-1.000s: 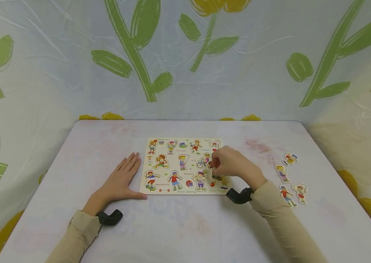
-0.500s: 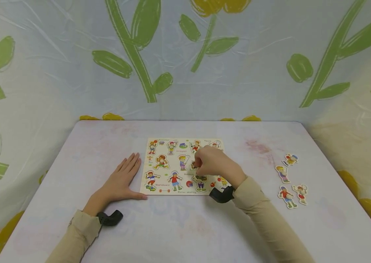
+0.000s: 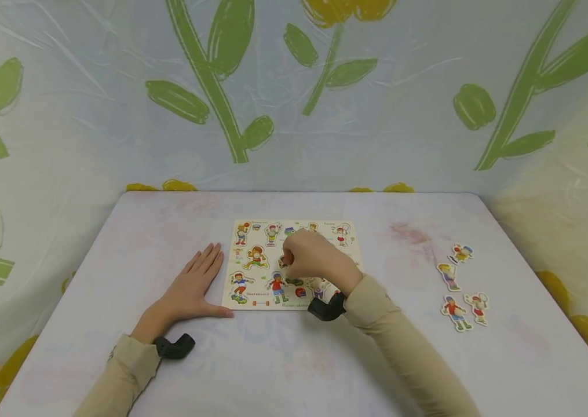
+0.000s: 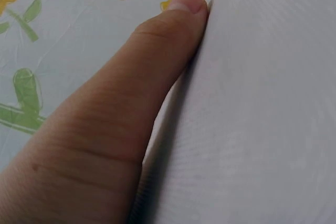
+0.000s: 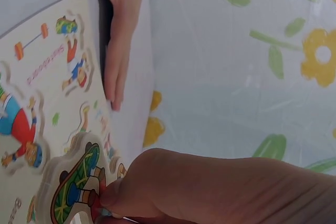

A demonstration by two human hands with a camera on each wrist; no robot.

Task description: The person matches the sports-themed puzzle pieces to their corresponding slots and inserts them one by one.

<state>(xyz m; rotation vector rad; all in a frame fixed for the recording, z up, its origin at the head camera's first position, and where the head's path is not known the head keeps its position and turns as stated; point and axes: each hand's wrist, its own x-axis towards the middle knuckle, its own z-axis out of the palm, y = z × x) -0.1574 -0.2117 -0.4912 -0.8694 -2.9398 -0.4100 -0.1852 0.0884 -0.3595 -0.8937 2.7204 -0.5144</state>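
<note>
A printed wooden puzzle board [image 3: 259,286] with sporting figures lies on the table. My left hand [image 3: 194,286] rests flat beside its left edge, fingers spread, the thumb touching the front left corner. Over the middle of the board, my right hand [image 3: 320,260] pinches a skateboarder puzzle piece [image 5: 73,182] between thumb and fingers. In the right wrist view the piece is tilted above the board, its green skateboard showing and its upper part hidden by the fingers. Near the left hand, the skateboard-labelled figure [image 3: 240,286] shows in its recess. A runner piece [image 3: 256,258] sits in the board.
Several loose puzzle pieces lie to the right on the table [image 3: 294,365]: a table-tennis figure [image 3: 462,253], a golfer [image 3: 448,277], a roller skater [image 3: 454,314] and a tennis player [image 3: 478,308]. A flower-patterned sheet [image 3: 387,127] hangs behind the table.
My right hand has moved left across the board with the skateboarder piece, from its right side to the middle. The left hand has stayed in place.
</note>
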